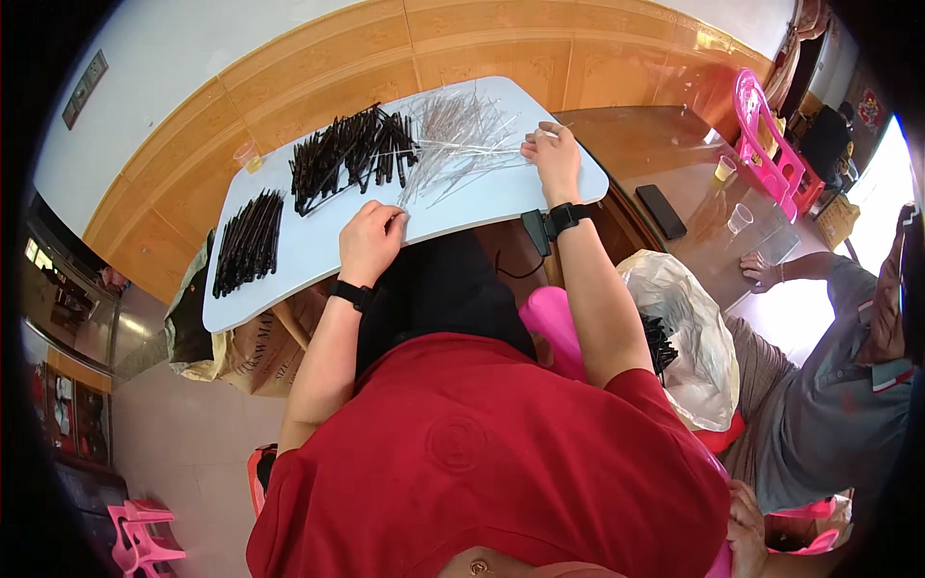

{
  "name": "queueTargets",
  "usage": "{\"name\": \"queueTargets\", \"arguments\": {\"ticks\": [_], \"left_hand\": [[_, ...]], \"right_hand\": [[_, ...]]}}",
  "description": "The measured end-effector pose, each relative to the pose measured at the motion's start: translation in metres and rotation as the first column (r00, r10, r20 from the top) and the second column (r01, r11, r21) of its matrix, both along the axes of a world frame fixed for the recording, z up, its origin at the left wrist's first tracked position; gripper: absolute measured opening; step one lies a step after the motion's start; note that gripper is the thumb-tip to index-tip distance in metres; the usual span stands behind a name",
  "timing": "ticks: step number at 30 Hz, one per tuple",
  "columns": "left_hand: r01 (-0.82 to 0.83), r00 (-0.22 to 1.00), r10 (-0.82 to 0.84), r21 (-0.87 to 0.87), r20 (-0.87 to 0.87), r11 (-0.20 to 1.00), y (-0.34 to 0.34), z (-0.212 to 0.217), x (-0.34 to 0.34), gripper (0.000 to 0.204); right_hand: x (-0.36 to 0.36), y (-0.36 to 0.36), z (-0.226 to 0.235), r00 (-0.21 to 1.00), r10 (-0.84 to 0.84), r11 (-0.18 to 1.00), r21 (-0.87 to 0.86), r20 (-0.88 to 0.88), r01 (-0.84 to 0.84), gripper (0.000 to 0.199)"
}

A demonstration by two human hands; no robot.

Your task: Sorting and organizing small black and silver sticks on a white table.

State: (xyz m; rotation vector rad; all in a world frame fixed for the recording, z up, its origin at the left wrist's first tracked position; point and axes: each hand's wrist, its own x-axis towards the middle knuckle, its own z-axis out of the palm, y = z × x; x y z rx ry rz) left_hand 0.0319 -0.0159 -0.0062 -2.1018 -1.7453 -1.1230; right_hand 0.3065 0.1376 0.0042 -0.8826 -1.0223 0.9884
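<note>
The clear thin rods [461,135] lay fanned across the far side of the pale counter [308,246], and they looked light, springy and slippery, best pinched near one end. The right hand [553,154] rested on their right edge, fingers curled over a few, while the left hand [371,241] was closed, knuckles up, on the counter. Left of them lay a loose heap of black sticks [349,154] and a tidier black bundle [248,241].
</note>
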Motion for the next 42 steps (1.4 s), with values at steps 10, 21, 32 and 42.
{"name": "queueTargets", "arguments": {"ticks": [10, 21, 32, 42], "left_hand": [[0.353, 0.922, -0.34, 0.042, -0.187, 0.935, 0.053, 0.015, 0.035, 0.028], [0.059, 0.933, -0.191, -0.393, -0.306, 0.918, 0.148, 0.021, 0.089, 0.035], [0.076, 0.944, -0.194, -0.397, -0.266, 0.915, 0.158, 0.04, 0.076, 0.02], [0.022, 0.974, -0.106, -0.384, -0.198, 0.923, 0.156, 0.056, 0.073, 0.021]], "right_hand": [[0.002, -0.003, 0.004, 0.997, 0.037, 0.999, 0.007, -0.062, -0.036, 0.025], [-0.001, -0.006, 0.0, 0.994, 0.065, 0.998, 0.02, -0.084, -0.063, 0.019], [0.002, -0.005, 0.004, 0.991, 0.13, 0.991, 0.024, -0.046, -0.129, 0.018], [0.0, -0.007, 0.005, 0.987, 0.16, 0.987, 0.035, -0.01, -0.159, 0.026]]}}
